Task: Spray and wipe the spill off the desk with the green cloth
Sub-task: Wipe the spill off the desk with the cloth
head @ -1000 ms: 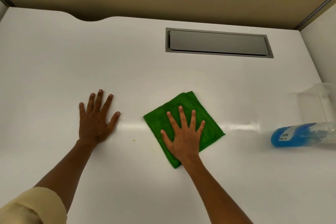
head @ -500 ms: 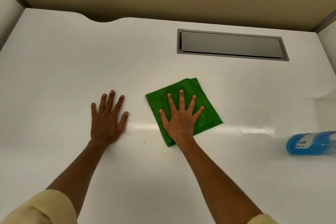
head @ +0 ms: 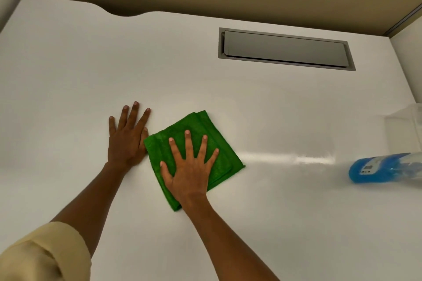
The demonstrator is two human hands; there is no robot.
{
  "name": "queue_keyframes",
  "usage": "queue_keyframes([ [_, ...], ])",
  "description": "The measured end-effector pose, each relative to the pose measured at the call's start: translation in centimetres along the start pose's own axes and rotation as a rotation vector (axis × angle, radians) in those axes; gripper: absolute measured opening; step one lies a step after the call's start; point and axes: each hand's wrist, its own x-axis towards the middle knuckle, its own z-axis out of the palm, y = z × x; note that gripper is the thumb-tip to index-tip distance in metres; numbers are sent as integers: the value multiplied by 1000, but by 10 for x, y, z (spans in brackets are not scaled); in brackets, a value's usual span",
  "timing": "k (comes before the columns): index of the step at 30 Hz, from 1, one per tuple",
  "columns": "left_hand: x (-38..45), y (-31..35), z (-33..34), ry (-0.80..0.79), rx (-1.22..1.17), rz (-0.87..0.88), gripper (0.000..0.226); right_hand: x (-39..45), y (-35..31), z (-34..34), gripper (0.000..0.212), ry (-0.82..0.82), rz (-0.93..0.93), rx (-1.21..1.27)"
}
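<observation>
Head view: the only view, looking down at the white tabletop (head: 68, 75) from above.
Right hand: the right hand (head: 190, 166) lies flat with fingers spread wide on the green cloth (head: 201, 125) — pressing, not gripping, which I judge spreads the load so the whole pad rubs the surface.
Green cloth: folded into a rough square of several layers, lying near the middle of the tabletop under the right palm; its left edge touches the left hand.
Left hand: the left hand (head: 126, 137) is open and flat on the bare tabletop just beside the cloth, holding nothing — likely a brace to steady the body during the wipe.
Spill: no stain shows on the bare surface; whatever remains would be hidden beneath the cloth, so I cannot tell how much is left.
Spray bottle: the blue spray bottle (head: 383, 167) lies on its side well apart at the right edge, blurred, out of the wiping path — the spraying step looks done.
Clear container: a transparent shape (head: 404, 118) behind the bottle, too faint to identify.
Cable hatch: a grey recessed flap (head: 285, 49) set in the far tabletop.
Count: two hands, one cloth, one bottle, one hatch.
</observation>
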Motion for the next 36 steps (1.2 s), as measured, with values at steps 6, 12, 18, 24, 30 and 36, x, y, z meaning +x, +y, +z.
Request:
queue_keyframes([
  [6,-1,6,-3,1,-2,-33,60,-49,11,0,69,-24,34,-4],
  [12,-4,7,-3,6,13,-31,65,-62,16,1,71,-39,31,-13],
  [18,-3,4,1,2,41,-33,66,-13,25,-4,70,-21,21,-27],
  [24,-1,0,5,19,55,-14,67,26,31,-9,70,-36,61,-51],
  [30,-1,1,5,52,65,-10,66,-17,44,-6,70,-18,57,-45],
  [36,-2,0,6,53,53,-24,66,-43,80,-9,72,-27,60,-90],
])
